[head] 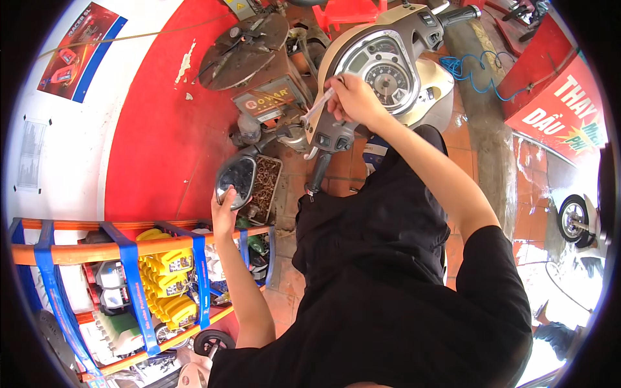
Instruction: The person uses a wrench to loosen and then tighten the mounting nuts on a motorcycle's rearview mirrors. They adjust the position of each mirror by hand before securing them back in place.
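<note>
My left hand grips the lower edge of a black scooter mirror, thumb on its glass. The mirror's stem runs up to the handlebar, near the brake fluid reservoir. My right hand holds a metal wrench, its lower end over the left side of the handlebar close to the stem's base; contact there cannot be told. Behind my right hand sits the scooter's round instrument cluster. The left rubber grip points toward my lap, with a brake lever beside it.
At the left stands a blue and orange rack with yellow bottles. A tray of small metal parts lies beyond the mirror. A round metal worktable carries tools. A red chair and coiled blue hose are farther off.
</note>
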A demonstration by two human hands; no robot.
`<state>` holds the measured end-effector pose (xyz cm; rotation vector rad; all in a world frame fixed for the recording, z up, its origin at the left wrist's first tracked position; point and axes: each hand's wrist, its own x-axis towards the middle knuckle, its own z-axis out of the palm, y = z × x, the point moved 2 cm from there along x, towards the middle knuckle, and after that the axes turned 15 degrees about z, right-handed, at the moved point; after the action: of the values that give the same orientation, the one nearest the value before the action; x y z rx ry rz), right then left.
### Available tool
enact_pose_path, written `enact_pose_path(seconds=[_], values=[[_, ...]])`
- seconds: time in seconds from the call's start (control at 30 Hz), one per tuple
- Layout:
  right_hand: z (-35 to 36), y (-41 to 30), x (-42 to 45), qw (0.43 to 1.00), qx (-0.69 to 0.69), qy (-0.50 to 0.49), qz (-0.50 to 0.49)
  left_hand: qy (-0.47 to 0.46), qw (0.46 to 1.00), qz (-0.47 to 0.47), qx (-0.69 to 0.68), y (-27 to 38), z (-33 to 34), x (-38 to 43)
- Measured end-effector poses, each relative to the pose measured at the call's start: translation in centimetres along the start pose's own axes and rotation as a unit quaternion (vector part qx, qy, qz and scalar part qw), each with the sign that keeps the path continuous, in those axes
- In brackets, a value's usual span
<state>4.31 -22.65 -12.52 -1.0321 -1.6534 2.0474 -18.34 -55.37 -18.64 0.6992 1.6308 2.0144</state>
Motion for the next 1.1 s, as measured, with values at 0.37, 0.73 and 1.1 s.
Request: enact_pose_path(seconds=[0.37,0.73,1.1], values=[[3.4,-3.7,8.8,0.785,-0.514,0.152,-0.311,-0.007,1.000,-0.011,0.026,-0.4,-0.2,-0.1],[10.3,-1.4,18.2,0.853,-0.522,-0.029,0.013,-0.035,0.997,0.018,0.070,0.0,-0.2,-0.3],[20.6,6.6,14.2,0.496,-0.560,-0.600,0.284,-0.063,0.995,-0.012,0.074,1.2,0.8,-0.3]])
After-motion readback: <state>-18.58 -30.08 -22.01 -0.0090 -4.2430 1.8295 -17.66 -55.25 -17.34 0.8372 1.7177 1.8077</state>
